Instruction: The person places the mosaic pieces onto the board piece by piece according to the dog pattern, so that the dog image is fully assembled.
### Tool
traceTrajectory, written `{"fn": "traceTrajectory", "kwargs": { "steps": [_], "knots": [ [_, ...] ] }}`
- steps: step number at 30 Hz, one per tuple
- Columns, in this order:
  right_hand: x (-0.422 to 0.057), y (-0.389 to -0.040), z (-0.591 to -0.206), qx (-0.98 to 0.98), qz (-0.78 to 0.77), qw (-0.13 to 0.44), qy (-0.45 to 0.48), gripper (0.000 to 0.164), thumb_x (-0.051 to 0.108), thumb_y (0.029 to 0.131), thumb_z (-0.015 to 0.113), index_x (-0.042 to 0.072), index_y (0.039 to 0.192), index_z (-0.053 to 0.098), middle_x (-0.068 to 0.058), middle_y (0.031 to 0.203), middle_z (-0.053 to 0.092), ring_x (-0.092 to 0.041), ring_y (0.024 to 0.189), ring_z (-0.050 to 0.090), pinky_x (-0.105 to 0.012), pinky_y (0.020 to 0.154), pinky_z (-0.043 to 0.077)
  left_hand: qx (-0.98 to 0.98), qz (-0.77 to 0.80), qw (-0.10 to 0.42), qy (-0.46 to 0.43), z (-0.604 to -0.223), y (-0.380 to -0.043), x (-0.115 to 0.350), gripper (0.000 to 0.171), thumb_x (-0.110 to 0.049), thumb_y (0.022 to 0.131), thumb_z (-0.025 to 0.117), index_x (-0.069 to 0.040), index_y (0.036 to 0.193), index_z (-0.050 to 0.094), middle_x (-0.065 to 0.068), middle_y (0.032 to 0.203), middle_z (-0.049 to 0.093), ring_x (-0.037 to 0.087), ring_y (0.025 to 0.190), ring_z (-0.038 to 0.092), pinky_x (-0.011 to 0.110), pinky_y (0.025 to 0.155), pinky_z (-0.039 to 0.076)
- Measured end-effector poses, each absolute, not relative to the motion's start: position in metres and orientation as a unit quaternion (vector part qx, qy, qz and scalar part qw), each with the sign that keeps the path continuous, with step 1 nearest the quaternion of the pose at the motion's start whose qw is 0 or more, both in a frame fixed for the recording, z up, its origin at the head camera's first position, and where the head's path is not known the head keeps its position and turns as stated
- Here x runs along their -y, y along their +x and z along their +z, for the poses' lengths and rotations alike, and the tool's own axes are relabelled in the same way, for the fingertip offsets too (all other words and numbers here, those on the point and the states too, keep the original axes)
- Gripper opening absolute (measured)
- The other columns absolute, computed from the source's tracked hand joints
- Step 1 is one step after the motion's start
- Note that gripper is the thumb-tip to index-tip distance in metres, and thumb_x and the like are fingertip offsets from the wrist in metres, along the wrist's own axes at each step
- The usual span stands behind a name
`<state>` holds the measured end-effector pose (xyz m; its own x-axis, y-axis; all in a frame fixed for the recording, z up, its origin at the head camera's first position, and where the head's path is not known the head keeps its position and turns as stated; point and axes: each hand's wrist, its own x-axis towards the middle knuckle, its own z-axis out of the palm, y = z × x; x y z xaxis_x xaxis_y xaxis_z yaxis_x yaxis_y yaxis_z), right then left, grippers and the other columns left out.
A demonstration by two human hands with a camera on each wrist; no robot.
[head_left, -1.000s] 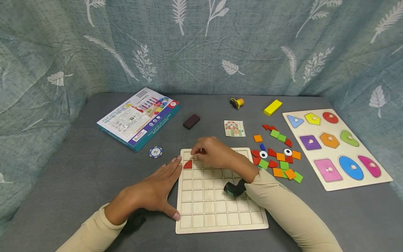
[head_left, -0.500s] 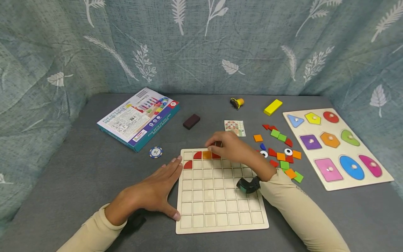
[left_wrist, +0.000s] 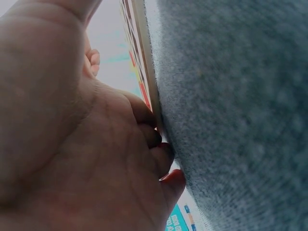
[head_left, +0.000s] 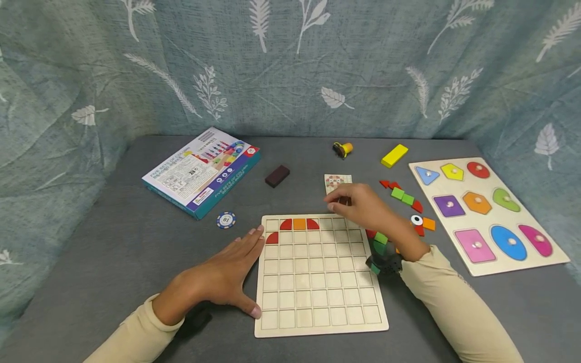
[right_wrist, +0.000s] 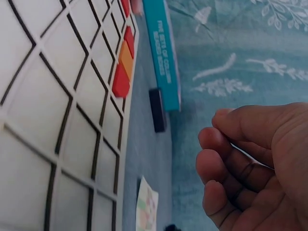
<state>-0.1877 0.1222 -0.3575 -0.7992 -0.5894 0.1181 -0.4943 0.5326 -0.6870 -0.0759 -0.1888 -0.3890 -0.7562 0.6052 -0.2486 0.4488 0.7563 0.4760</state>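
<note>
A pale wooden grid board lies in front of the person. Several tiles sit in its far left part: an orange square between two red quarter-round tiles, and another red quarter-round tile one row nearer. The left hand rests with spread, straight fingers against the board's left edge. Above the board's far right edge hovers the right hand, its fingers loosely bent, holding nothing visible. In the right wrist view that hand shows bare fingertips. A printed pattern card lies just beyond it, partly covered.
Loose coloured tiles lie right of the board, some hidden by the right arm. Farther right is a shape puzzle board. Around the back are a box, a dark block, a yellow block, a small yellow-black figure and a poker chip.
The right hand has moved right and away from the top row, uncovering the orange square and the red tiles there. The left hand has stayed at the board's edge.
</note>
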Motion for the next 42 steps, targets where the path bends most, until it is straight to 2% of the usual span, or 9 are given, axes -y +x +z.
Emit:
{"fn": "traceTrajectory", "kwargs": {
  "steps": [7,15,26,33,42],
  "knots": [
    [-0.142,-0.188,-0.354,-0.887,-0.363,0.070,-0.276,0.017,0.010,0.094,0.065,0.002,0.107,0.072,-0.002,0.091,0.065,-0.019,0.074,0.055,-0.033,0.064,0.048,-0.914,0.205,0.200,0.289,-0.390,-0.075,0.191,0.138,-0.069,0.060,0.079,0.005,0.153,0.011,0.017,0.161,-0.002,0.034,0.146,0.002,0.054,0.115,0.010],
    [-0.171,-0.187,-0.357,-0.899,-0.345,0.048,-0.266,0.017,0.009,0.095,0.064,0.001,0.107,0.072,-0.003,0.090,0.064,-0.020,0.071,0.054,-0.033,0.062,0.046,-0.914,0.208,0.209,0.278,-0.390,-0.074,0.190,0.139,-0.070,0.059,0.079,0.003,0.154,0.009,0.016,0.161,-0.003,0.033,0.147,0.001,0.053,0.115,0.009],
    [-0.195,-0.185,-0.363,-0.916,-0.322,0.069,-0.228,0.018,0.011,0.095,0.064,0.002,0.109,0.072,-0.005,0.096,0.067,-0.020,0.075,0.057,-0.035,0.064,0.048,-0.916,0.198,0.209,0.278,-0.389,-0.075,0.191,0.138,-0.069,0.060,0.080,0.003,0.154,0.009,0.015,0.161,-0.003,0.032,0.147,0.000,0.053,0.115,0.008],
    [-0.207,-0.184,-0.370,-0.920,-0.320,0.079,-0.210,0.015,0.008,0.094,0.065,0.001,0.105,0.072,-0.005,0.085,0.065,-0.020,0.068,0.056,-0.032,0.059,0.047,-0.916,0.205,0.214,0.272,-0.388,-0.074,0.188,0.138,-0.067,0.059,0.082,0.001,0.155,0.008,0.014,0.162,-0.004,0.031,0.147,-0.001,0.051,0.116,0.007],
    [-0.215,-0.181,-0.377,-0.917,-0.321,0.096,-0.213,0.014,0.005,0.091,0.067,-0.002,0.103,0.071,-0.006,0.094,0.068,-0.019,0.080,0.061,-0.030,0.067,0.052,-0.916,0.204,0.215,0.272,-0.387,-0.075,0.189,0.139,-0.069,0.059,0.081,0.000,0.155,0.007,0.013,0.162,-0.004,0.030,0.147,-0.001,0.050,0.116,0.007]
  ]
}}
